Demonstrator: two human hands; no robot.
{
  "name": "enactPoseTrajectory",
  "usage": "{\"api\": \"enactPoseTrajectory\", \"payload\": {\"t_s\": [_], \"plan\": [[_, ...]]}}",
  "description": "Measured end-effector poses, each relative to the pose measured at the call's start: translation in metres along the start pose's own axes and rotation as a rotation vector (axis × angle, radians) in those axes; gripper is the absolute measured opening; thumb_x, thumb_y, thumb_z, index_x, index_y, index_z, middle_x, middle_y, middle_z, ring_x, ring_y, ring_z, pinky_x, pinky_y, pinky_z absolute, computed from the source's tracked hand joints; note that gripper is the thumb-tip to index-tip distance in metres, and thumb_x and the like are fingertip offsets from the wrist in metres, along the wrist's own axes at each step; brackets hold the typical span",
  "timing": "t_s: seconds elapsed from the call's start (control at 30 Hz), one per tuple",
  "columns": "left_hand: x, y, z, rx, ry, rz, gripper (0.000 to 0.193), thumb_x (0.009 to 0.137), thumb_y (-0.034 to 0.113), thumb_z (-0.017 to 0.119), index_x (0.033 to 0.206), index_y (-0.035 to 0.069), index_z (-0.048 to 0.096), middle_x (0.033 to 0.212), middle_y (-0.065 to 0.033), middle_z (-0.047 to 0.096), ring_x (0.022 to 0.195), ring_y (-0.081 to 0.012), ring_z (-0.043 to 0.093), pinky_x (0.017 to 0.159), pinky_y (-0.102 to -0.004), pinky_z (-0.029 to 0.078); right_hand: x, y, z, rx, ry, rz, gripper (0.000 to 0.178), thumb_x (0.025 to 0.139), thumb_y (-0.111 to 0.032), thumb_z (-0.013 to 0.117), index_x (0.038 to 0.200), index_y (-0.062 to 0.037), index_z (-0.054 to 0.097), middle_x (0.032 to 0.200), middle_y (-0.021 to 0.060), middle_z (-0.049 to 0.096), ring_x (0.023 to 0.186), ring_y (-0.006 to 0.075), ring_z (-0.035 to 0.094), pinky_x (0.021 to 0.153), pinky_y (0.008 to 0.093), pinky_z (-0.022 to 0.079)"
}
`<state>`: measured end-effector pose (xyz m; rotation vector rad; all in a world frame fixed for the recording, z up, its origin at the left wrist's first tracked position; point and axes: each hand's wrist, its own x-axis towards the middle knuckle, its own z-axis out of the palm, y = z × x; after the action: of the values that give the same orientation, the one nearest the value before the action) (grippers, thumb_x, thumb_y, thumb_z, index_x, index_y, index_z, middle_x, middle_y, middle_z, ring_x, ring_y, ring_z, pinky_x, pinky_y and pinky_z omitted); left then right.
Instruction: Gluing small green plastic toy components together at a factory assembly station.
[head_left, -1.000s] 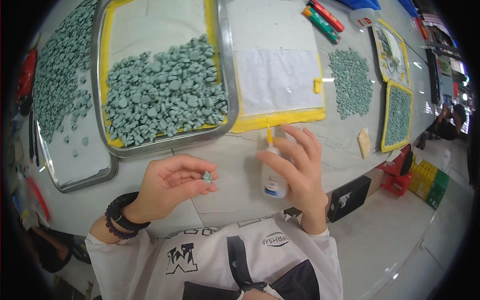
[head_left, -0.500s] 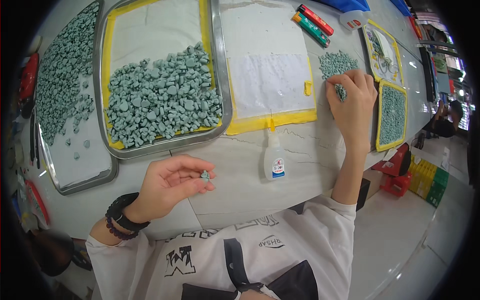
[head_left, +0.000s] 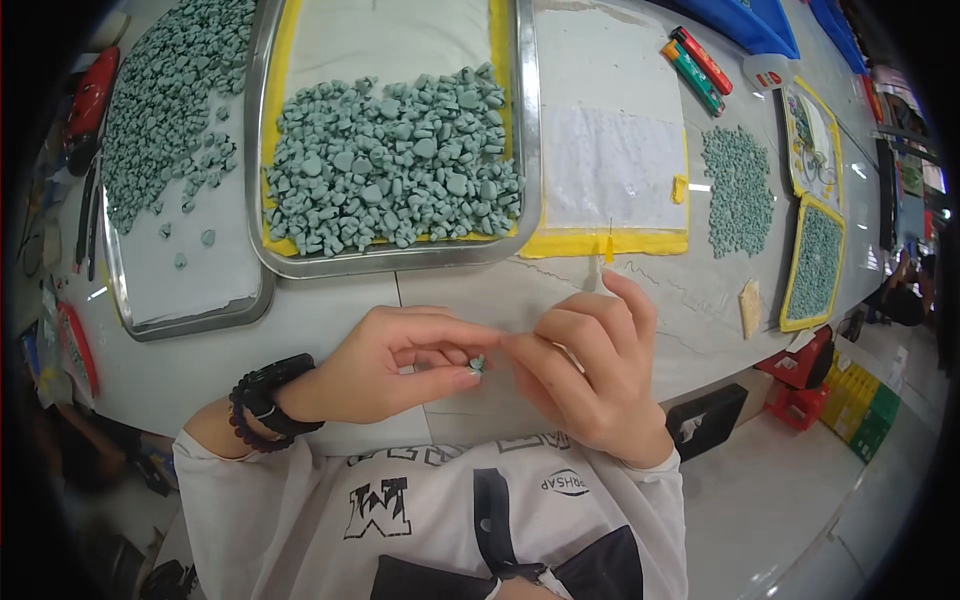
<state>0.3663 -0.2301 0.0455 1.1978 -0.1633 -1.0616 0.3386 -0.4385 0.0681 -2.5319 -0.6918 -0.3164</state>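
Observation:
My left hand [head_left: 400, 365] is closed in a pinch on a small green stone-like piece [head_left: 477, 365] at its fingertips. My right hand [head_left: 595, 375] meets it from the right, thumb and fingertips pinched together beside the left fingertips; anything in that pinch is hidden. Just beyond the right hand stands a glue bottle with a yellow needle tip [head_left: 609, 248], its body largely covered by the hand. A pile of tiny green pieces [head_left: 738, 190] lies on the table at the right.
A metal-rimmed tray [head_left: 400, 262] holds many larger green pieces; a second tray [head_left: 190, 320] is at far left. White sheets with yellow tape [head_left: 615, 170] lie in the middle. Green and red lighters [head_left: 692, 78], a yellow-edged tray [head_left: 795, 322] and a tan chip [head_left: 749, 308] are at right.
My right hand has come from the tiny-piece pile down and left to my left hand. The left hand still holds its green piece. The view has shifted, uncovering the pile and tan chip.

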Motion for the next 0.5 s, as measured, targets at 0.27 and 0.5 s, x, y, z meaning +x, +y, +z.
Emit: {"api": "enactPoseTrajectory", "payload": {"t_s": [0.27, 0.5], "plan": [[-0.003, -0.006, -0.002, 0.041, -0.018, 0.087, 0.036, 0.081, -0.008, 0.06, 0.117, -0.003, 0.056, 0.103, -0.0106, 0.059, 0.092, -0.0139, 0.06, 0.08, -0.0252, 0.051, 0.002, -0.003, 0.01, 0.071, 0.057, -0.006, 0.027, 0.056, -0.006, 0.074, 0.078, -0.0115, 0.061, 0.078, 0.0002, 0.052, 0.074, 0.0199, 0.053, 0.089, 0.0439, 0.038], [-0.004, -0.009, -0.003, 0.032, -0.01, 0.156, 0.03, 0.081, -0.007, 0.062, 0.11, -0.004, 0.058, 0.101, -0.0111, 0.06, 0.088, -0.0131, 0.061, 0.077, -0.0247, 0.051, 0.001, -0.002, 0.019, 0.197, 0.078, 0.021, 0.025, 0.064, -0.006, 0.072, 0.084, -0.0088, 0.057, 0.081, 0.0015, 0.055, 0.074, 0.0179, 0.054, 0.089, 0.0405, 0.038]]}}
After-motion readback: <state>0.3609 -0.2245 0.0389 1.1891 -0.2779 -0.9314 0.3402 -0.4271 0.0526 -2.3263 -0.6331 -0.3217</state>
